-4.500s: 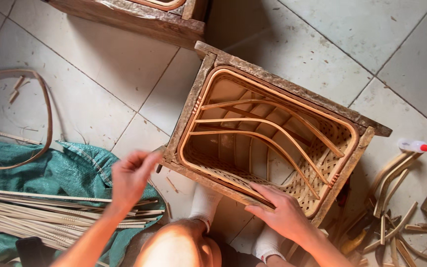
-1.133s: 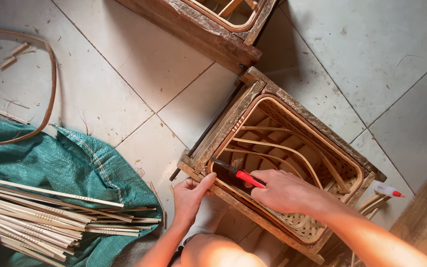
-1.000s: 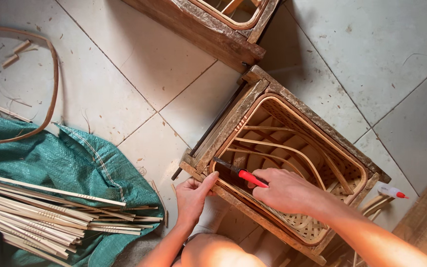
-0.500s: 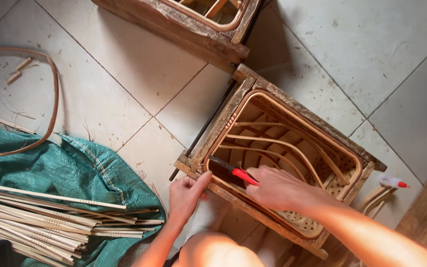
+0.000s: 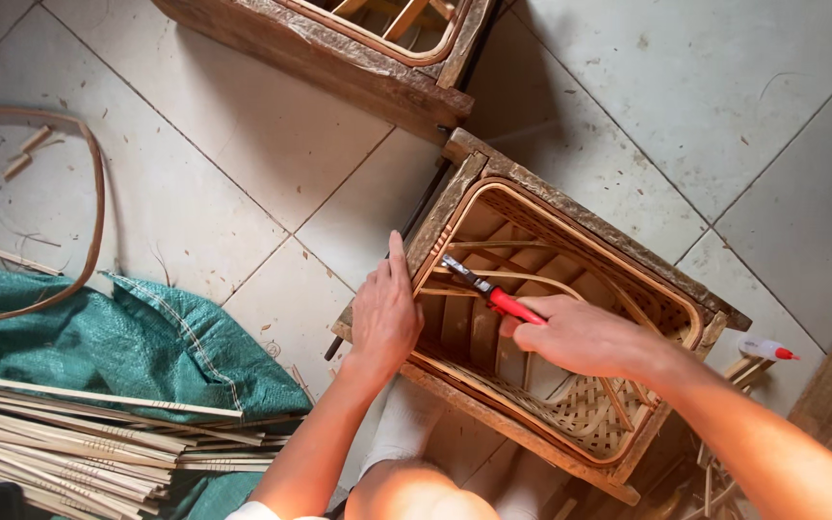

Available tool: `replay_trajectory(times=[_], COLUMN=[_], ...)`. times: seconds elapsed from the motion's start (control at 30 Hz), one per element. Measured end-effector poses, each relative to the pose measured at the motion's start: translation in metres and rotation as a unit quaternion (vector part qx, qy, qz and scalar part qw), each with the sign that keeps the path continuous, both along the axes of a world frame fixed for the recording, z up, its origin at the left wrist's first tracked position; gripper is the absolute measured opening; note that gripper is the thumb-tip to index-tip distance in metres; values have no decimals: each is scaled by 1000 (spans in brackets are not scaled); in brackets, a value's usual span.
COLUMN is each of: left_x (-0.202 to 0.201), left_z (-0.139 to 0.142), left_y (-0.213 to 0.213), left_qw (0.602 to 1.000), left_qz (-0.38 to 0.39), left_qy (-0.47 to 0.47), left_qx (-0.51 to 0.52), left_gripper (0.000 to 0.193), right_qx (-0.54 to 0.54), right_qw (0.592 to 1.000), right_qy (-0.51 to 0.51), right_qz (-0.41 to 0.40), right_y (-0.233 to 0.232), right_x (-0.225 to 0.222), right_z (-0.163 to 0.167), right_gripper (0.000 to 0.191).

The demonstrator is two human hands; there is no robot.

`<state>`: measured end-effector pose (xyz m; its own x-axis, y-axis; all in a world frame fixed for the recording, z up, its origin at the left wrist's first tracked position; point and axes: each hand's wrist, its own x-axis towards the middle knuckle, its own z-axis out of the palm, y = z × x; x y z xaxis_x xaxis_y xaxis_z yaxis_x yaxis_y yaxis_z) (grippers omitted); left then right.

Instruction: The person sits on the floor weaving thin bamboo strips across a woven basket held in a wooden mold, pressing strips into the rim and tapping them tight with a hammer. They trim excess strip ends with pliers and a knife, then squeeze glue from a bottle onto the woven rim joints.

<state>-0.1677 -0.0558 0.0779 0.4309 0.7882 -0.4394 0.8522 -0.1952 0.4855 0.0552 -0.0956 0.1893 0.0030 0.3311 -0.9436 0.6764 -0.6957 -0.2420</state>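
A woven bamboo basket sits inside a rough wooden frame mould (image 5: 628, 255) on the tiled floor, just ahead of my knees. My left hand (image 5: 385, 313) lies flat against the frame's left edge, fingers pointing away from me. My right hand (image 5: 580, 335) is closed around the red handle of a pair of pliers (image 5: 481, 289). The dark jaws of the pliers point left toward the basket's rim strip near my left hand. Curved bamboo ribs cross the basket's inside below the tool.
A second wooden frame (image 5: 339, 53) lies at the top. A green woven sack (image 5: 117, 337) with a bundle of bamboo strips (image 5: 69, 443) is at the left, next to a bent bamboo hoop (image 5: 93, 212). A small white bottle with a red cap (image 5: 766, 349) lies at the right.
My right hand has brought the red-handled pliers into the basket, where earlier it held nothing. My left hand slid up along the frame's left edge. The view shifted a little.
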Motion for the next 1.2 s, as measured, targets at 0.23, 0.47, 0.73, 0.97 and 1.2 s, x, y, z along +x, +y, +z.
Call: replay_trajectory(times=[0.23, 0.47, 0.73, 0.97, 1.2], left_x=[3, 3, 0, -10, -38], left_z=[-16, -17, -26, -22, -19], left_y=[-4, -2, -6, -7, -31], left_qw=[968, 967, 966, 990, 985], left_qz=[-27, -45, -92, -83, -8], left_qy=[15, 48, 78, -15, -104], left_qx=[248, 246, 227, 114, 135], left_gripper=[91, 87, 88, 85, 64], right_qx=[-34, -26, 6, 38, 251], right_qw=[984, 974, 966, 964, 966], right_qy=[-81, -94, -131, -124, -24], right_qz=[155, 205, 223, 230, -49], right_y=[42, 64, 51, 30, -121], right_x=[-3, -14, -30, -28, 73], right_z=[16, 22, 18, 14, 31], right_gripper=[25, 27, 54, 32, 37])
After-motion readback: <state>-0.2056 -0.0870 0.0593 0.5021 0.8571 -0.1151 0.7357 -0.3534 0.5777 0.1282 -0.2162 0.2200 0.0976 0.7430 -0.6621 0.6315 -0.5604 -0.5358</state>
